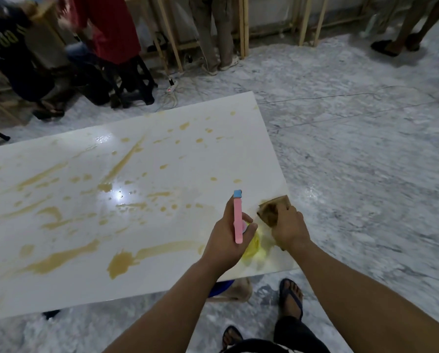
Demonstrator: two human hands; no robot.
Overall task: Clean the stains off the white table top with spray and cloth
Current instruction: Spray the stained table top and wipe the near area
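While the white surface (162, 159) is lying streaked with tan stains (119, 261) almost everywhere, my left hand (228, 240) is gripping the spray bottle (238, 220) and my right hand (289, 228) is pressing the brown cloth (272, 210) by the right edge, risking smearing.

The only lettering in view stands on a dark shirt (6, 44) worn by a person at the far left, well beyond the far edge of the desk (162, 154). The letters are yellow, tilted and blurred; round shapes like "0" or "O" show, but no word or number can be made out.
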